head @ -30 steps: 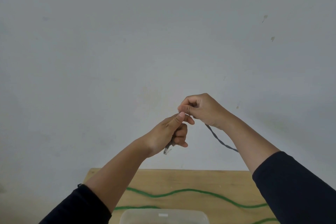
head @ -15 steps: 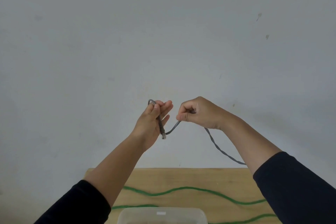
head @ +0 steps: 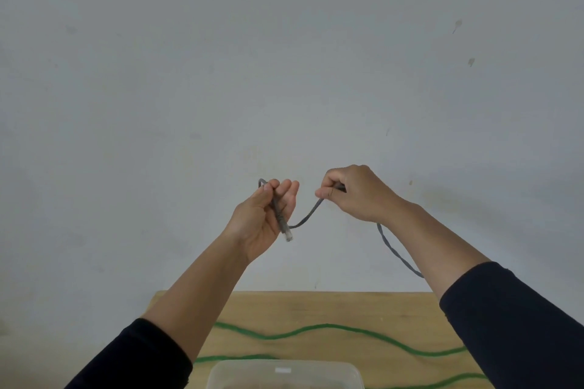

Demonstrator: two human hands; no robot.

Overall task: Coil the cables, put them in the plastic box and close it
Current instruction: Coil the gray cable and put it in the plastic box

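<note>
A thin grey cable [head: 305, 218] hangs in the air between both raised hands. My left hand [head: 264, 218] grips the cable's end across its palm, with the clear plug pointing down and a small bend sticking out above the fingers. My right hand [head: 355, 193] pinches the same cable a short way along, and the rest drops behind my right forearm out of sight. A green cable [head: 316, 330] snakes loose across the wooden table [head: 363, 309]. The clear plastic box [head: 284, 373] sits at the bottom edge, only its far rim showing.
A plain grey wall [head: 284, 73] fills most of the view behind the table. Both dark sleeves cover the table's lower corners.
The hands were touching and have moved apart. My left hand turned palm up with the cable end looped over it, and a slack length now sags between the hands.
</note>
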